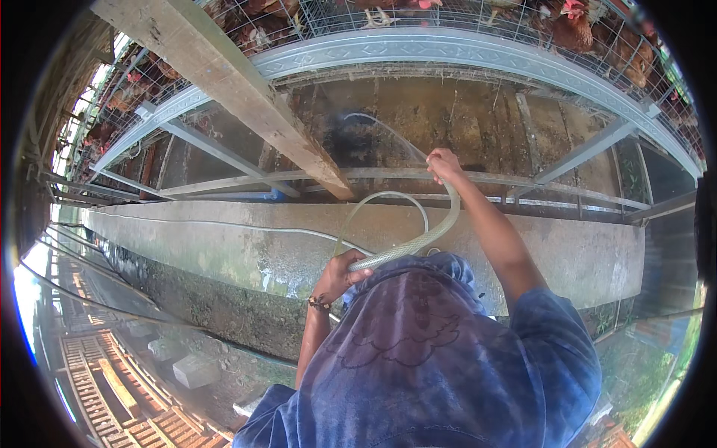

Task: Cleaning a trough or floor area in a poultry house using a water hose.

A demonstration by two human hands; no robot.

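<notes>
My right hand point(444, 164) grips the outlet end of a clear braided hose point(404, 248), out in front of me at arm's length. From that end a thin water jet point(395, 132) arcs up and to the left, onto the dark, stained surface point(411, 117) under the cages. Close to my body, my left hand point(343, 275) is closed around a lower part of the same hose. Behind my hands the hose makes a loop point(386, 194) above the wet concrete walkway point(269, 246). A pale stretch of hose point(224, 224) trails along the walkway to the left.
Wire cages point(330, 19) with several brown hens point(574, 33) run along the top behind a galvanized metal rail point(448, 47). A wooden post point(241, 84) slants down at left. Slatted wooden panels point(95, 386) and a concrete block point(196, 371) are at lower left.
</notes>
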